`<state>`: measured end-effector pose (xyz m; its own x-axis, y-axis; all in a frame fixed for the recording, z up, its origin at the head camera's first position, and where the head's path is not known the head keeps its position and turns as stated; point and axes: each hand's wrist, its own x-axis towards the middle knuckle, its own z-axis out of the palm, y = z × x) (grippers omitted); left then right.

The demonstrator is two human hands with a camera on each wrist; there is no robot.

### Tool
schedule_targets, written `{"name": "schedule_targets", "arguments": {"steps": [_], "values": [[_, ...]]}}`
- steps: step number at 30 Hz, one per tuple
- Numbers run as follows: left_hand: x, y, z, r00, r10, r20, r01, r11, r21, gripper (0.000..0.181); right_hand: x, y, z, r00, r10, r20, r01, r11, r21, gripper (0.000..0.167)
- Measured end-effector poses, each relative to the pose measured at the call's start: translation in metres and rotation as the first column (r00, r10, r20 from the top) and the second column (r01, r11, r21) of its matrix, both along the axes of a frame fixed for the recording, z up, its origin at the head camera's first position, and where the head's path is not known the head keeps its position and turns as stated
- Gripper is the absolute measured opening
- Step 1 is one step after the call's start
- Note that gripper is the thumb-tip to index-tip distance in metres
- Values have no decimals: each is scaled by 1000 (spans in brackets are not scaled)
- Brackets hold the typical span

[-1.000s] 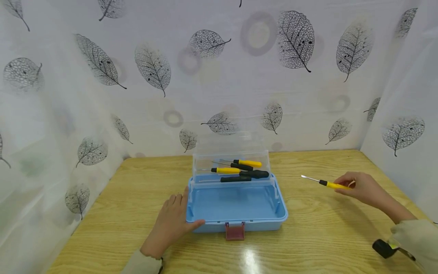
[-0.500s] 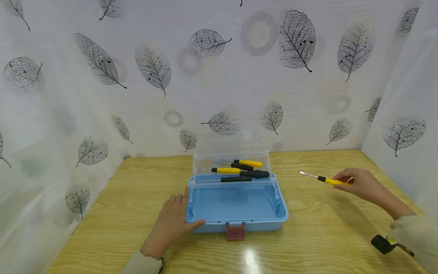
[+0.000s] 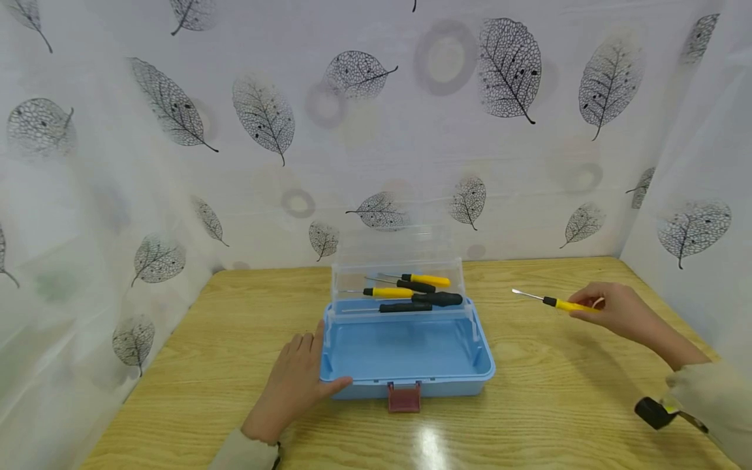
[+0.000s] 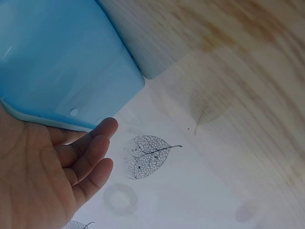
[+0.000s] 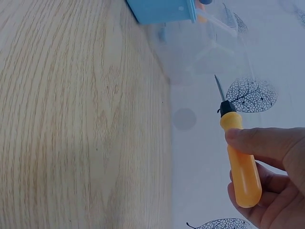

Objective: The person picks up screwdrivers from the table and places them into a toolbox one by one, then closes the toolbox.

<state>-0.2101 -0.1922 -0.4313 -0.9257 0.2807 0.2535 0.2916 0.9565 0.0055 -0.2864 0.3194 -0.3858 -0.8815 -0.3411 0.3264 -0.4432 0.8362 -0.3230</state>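
A yellow-handled screwdriver [image 3: 563, 305] is pinched in my right hand [image 3: 617, 313], raised over the right side of the table. Its metal blade points left towards the box, with a black collar between blade and handle. In the right wrist view, thumb and fingers grip the yellow handle [image 5: 244, 174]. My left hand [image 3: 296, 372] rests against the left side of a light blue toolbox [image 3: 411, 390], its thumb at the front rim. The left wrist view has those fingers [image 4: 93, 176] loosely bent beside the blue wall [image 4: 86, 71]. Several yellow and black screwdrivers [image 3: 388, 293] lie in the raised clear tray [image 3: 352, 312].
The box's clear lid [image 3: 393, 245] stands up at the back. A dark red latch [image 3: 404, 397] hangs down at the box's front. Leaf-printed sheeting [image 3: 376, 150] encloses the wooden table [image 3: 235, 339] at the back and both sides.
My right hand has risen slightly and shifted a little left with the screwdriver. My left hand and the toolbox stay where they were.
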Motion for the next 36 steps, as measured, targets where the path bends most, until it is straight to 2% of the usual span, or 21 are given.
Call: {"name": "schedule_targets", "arguments": {"steps": [11,27,36], "values": [[0,0,0,1000,-1,8,1,1000,1,107,-2,-5,5,1000,3,-24,-2,1000,15,16],[-1,1,1,1000,4,14,-4,1000,-1,107,-9,-21,20,1000,7,12,-8,1000,25,18],[-1,1,0,1000,3,4,-3,1000,-4,108,-10,-31,24,1000,29,-4,-29,999,17,17]]}}
